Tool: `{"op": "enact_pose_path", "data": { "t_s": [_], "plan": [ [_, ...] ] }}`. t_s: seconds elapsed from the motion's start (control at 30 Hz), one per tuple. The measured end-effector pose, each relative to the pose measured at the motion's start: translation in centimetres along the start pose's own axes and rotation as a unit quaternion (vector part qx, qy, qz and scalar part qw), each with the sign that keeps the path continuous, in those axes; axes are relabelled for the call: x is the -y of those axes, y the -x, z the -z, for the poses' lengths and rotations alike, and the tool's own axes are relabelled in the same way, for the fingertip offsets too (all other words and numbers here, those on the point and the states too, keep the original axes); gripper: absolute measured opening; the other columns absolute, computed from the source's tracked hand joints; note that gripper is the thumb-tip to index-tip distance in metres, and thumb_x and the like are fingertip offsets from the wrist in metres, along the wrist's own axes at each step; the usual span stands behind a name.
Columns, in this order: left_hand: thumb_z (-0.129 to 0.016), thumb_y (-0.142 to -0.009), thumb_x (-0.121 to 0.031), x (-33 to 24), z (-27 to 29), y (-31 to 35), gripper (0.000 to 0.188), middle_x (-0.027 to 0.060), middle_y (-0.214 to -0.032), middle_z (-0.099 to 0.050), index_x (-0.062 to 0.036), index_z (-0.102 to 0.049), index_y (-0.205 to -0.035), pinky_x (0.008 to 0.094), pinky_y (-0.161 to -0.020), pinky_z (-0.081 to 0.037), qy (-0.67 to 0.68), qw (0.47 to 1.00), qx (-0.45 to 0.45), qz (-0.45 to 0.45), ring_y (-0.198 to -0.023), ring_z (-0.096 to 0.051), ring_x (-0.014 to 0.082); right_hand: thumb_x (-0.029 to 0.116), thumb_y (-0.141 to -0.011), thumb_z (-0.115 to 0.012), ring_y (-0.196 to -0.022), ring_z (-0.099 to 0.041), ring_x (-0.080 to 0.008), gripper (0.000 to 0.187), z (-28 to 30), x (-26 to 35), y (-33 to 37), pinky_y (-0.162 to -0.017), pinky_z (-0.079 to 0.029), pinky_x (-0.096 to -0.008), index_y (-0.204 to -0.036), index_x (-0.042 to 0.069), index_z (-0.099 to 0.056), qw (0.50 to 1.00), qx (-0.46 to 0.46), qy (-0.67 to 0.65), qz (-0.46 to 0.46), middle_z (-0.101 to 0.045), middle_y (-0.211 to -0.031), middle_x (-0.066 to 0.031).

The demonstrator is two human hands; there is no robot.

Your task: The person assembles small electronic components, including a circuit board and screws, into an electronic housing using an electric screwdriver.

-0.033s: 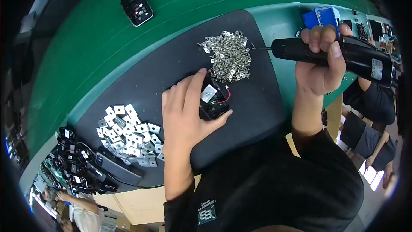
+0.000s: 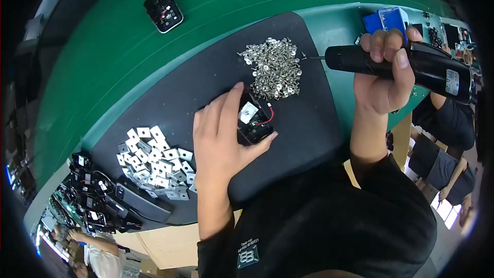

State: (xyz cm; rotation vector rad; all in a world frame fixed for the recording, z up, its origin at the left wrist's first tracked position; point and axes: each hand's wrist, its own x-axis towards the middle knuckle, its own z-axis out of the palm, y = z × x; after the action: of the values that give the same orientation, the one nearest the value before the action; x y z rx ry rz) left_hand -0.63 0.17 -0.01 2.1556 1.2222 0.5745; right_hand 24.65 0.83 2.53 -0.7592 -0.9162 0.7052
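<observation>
Left grip (image 2: 217, 141) pinches the black housing (image 2: 253, 130) by its edges on the dark mat (image 2: 303, 123) — light, stiff plastic, I'd guess, best held clear of the red wire (image 2: 271, 115) — right grip (image 2: 383, 80) wraps the black driver (image 2: 431, 69).

On bench (image 2: 343, 88): black mat (image 2: 303, 136), blue bin (image 2: 393, 18) far right | on mat: screws (image 2: 276, 69) heaped far, plates (image 2: 154, 163) heaped left, opened case (image 2: 256, 129) beside screws | on belt (image 2: 103, 67), far: shells (image 2: 163, 11) spaced apart

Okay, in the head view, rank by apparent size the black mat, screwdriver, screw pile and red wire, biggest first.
1. Black mat, by far
2. Screwdriver, in the right hand, probably nearer the camera
3. Screw pile
4. Red wire
</observation>
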Motion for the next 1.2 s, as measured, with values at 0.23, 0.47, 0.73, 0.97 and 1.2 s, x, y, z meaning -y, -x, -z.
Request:
{"op": "enact_pose_path", "data": {
  "t_s": [0.23, 0.47, 0.73, 0.97, 1.2],
  "plan": [
    [-0.078, -0.053, -0.009, -1.1, 2.4, 1.1, 0.079, 0.0199, -0.111, -0.056, 0.0027, -0.047, -0.124, 0.0396, -0.084, -0.047, -0.008, 0.992, -0.120, 0.036, -0.099, -0.056, 0.0341, 0.010, -0.081, -0.055, -0.068, -0.049, -0.0172, 0.039, 0.5, 0.4, -1.1, -0.068, -0.042, -0.0360, -0.118, 0.003, -0.047, 0.999, 0.015, -0.031, -0.015, -0.052, -0.078, -0.0063],
    [-0.083, -0.052, -0.017, -1.5, 4.5, 5.5, 0.081, 0.0180, -0.114, -0.050, -0.0034, -0.051, -0.125, 0.0396, -0.087, -0.045, -0.117, 0.981, -0.120, 0.096, -0.102, -0.053, 0.0334, 0.012, -0.082, -0.055, -0.071, -0.045, -0.0163, 0.042, -0.6, 1.3, -1.2, -0.069, -0.037, -0.0343, -0.122, 0.003, -0.044, 0.993, 0.053, -0.109, -0.016, -0.048, -0.079, -0.0054],
    [-0.083, -0.055, -0.023, -2.9, 4.5, 13.6, 0.080, 0.0169, -0.111, -0.054, -0.0025, -0.049, -0.125, 0.0392, -0.086, -0.046, -0.049, 0.958, -0.247, 0.139, -0.100, -0.055, 0.0342, 0.011, -0.086, -0.052, -0.077, -0.041, -0.0144, 0.027, 3.7, 4.5, -0.4, -0.080, -0.033, -0.0341, -0.112, 0.005, -0.046, 0.977, 0.074, -0.189, -0.062, -0.039, -0.077, -0.0021],
    [-0.082, -0.056, -0.020, -3.3, 10.2, 21.0, 0.072, 0.0163, -0.113, -0.056, -0.0011, -0.051, -0.118, 0.0389, -0.090, -0.044, -0.187, 0.887, -0.370, 0.205, -0.104, -0.054, 0.0336, 0.009, -0.085, -0.054, -0.074, -0.042, -0.0159, 0.031, 3.0, 6.9, 0.8, -0.075, -0.035, -0.0334, -0.113, 0.001, -0.044, 0.984, 0.038, -0.165, -0.062, -0.042, -0.079, -0.0047],
    [-0.075, -0.064, -0.019, 0.8, 12.8, 26.5, 0.064, 0.0165, -0.108, -0.056, 0.0009, -0.050, -0.119, 0.0350, -0.082, -0.047, -0.262, 0.785, -0.460, 0.322, -0.097, -0.057, 0.0287, 0.011, -0.087, -0.053, -0.074, -0.042, -0.0143, 0.028, 4.4, 7.8, 1.1, -0.079, -0.036, -0.0319, -0.112, 0.003, -0.044, 0.980, 0.066, -0.175, -0.069, -0.042, -0.078, -0.0030]
  ]
}}
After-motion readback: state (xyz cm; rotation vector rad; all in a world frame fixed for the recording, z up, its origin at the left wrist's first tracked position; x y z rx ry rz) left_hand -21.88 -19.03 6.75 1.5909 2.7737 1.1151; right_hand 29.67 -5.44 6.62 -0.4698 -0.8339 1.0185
